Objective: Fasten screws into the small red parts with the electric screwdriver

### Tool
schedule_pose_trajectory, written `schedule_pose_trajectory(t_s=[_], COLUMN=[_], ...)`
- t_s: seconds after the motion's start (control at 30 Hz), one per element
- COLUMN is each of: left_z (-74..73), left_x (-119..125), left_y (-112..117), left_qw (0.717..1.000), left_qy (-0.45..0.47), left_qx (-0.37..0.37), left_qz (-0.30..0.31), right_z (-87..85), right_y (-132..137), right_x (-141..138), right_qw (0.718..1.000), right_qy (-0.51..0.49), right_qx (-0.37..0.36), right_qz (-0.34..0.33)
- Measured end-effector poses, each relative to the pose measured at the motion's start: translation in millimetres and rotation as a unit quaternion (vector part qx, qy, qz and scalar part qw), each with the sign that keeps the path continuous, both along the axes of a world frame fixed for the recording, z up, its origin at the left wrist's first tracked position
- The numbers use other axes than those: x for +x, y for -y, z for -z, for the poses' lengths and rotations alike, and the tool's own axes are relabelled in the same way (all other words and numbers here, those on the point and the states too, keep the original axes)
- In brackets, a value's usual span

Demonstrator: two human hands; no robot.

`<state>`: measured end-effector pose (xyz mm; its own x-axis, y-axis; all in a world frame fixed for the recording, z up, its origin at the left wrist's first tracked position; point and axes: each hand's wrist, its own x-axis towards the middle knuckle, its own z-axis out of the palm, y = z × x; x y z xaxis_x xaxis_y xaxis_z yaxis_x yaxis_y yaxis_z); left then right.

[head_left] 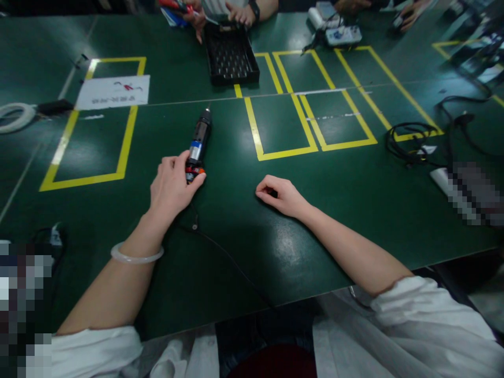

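Note:
An electric screwdriver (199, 140), black with a blue band and an orange rear end, lies on the green table (354, 199), tip pointing away from me. My left hand (172, 185) rests at its rear end, thumb and fingers closed on the orange part. A thin black cord (232, 260) runs from the tool back toward me. My right hand (280, 195) lies on the table to the right, fingers curled into a loose fist, and I see nothing in it.
A black slotted tray (230, 54) sits at the far edge, where another person's hands (240, 13) work. Yellow tape rectangles (307, 115) mark the table. A white sheet (113, 92) lies far left, coiled black cables (409, 142) at right, a white device (342, 34) at the far side.

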<state>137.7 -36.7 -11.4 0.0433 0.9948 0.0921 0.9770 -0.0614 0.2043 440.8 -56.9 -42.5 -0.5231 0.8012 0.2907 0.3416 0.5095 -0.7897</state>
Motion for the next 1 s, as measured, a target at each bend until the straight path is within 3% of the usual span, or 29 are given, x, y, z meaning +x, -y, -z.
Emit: schedule_pose_trajectory(t_s=[0.27, 0.47, 0.73, 1.0], left_z=[-3.6, -3.3, 3.5, -1.2], left_x=[-90, -132, -138, -127], left_y=[-21, -19, -11, -10], left_qw=[0.990, 0.975, 0.969, 0.970], left_qy=[-0.014, 0.010, 0.029, -0.005], left_qx=[0.001, 0.001, 0.080, 0.077], left_qz=[-0.138, -0.223, -0.232, -0.229], right_z=[-1.2, -0.9, -1.9, -0.6], right_y=[0, 0, 0, 0], right_x=[1, 1, 1, 2], right_qw=[1.000, 1.000, 1.000, 1.000], right_qy=[0.005, 0.014, 0.020, 0.021], right_qx=[-0.002, -0.001, 0.003, 0.006], right_qz=[-0.001, -0.002, -0.005, -0.005])
